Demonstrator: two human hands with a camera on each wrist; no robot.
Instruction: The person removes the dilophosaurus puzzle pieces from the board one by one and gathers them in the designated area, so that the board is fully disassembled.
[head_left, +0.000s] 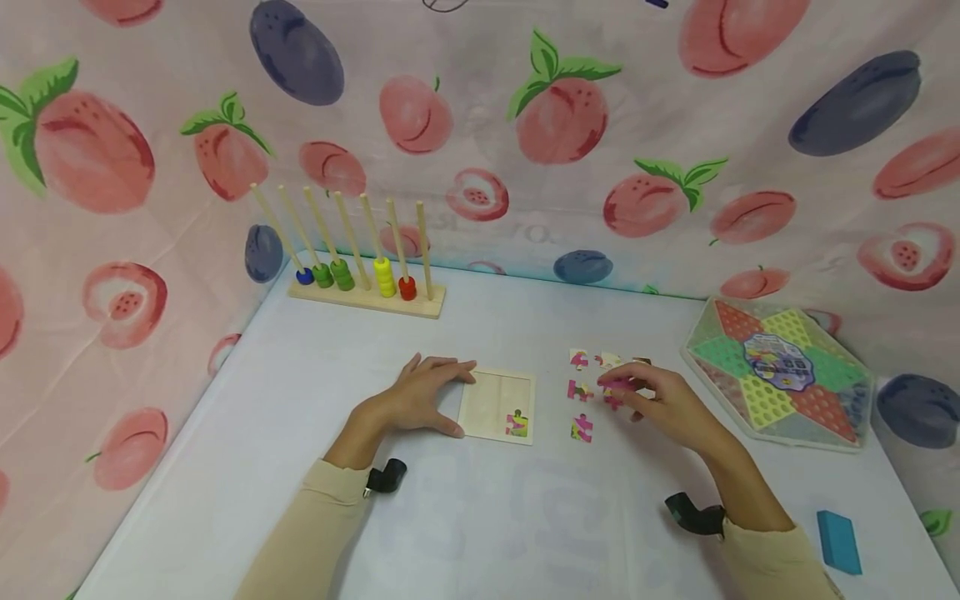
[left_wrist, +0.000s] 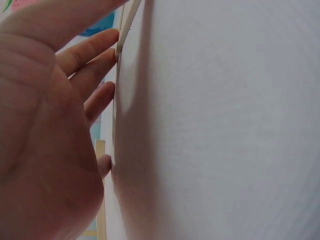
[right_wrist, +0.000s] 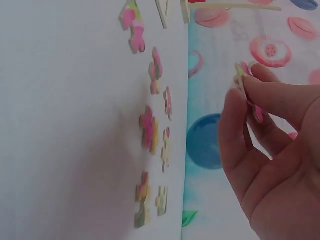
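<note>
A shallow wooden puzzle tray (head_left: 483, 407) lies on the table with one jigsaw piece (head_left: 517, 423) in its lower right corner. My left hand (head_left: 416, 398) touches the tray's left side, thumb near the lower corner and the index finger near the upper one. The left wrist view shows its fingertips against the tray's edge. To the right, my right hand (head_left: 663, 404) pinches a puzzle piece (right_wrist: 240, 73) between thumb and fingers, above the table. Several loose pieces lie below and beside it, among them a pink and green one (head_left: 581, 428) and a pink one (head_left: 580, 390).
A wooden counting rack (head_left: 367, 300) with upright pegs and coloured rings stands at the back left. A hexagonal game board box (head_left: 776, 367) lies at the right, beyond the right hand. Nearer on that side is a blue block (head_left: 839, 542). Fruit-print cloth (head_left: 480, 125) hangs behind the table.
</note>
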